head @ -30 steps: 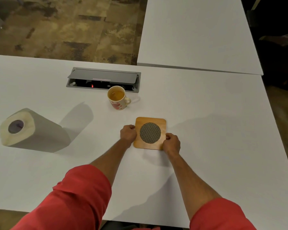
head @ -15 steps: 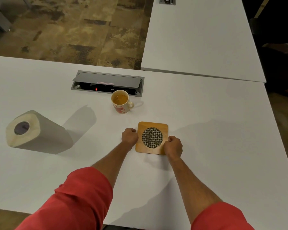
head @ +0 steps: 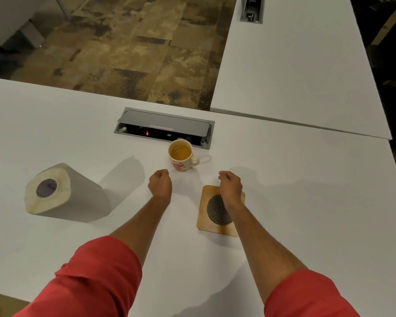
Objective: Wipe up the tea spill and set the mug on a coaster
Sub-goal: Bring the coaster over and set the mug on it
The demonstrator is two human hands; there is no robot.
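Both hands hang loosely curled and empty, the left hand [head: 160,186] just short of the mug [head: 181,156], the right hand [head: 230,187] over the coaster's [head: 209,221] far edge. No spill shows on the table [head: 306,202], so wiping looks done; the tea-filled mug stands beyond the coaster, not yet on it. Pink hearts on the mug, no readable writing anywhere.

Matt white table [head: 284,202], wooden coaster [head: 204,221] with woven mesh centre, glossy ceramic mug [head: 181,164]
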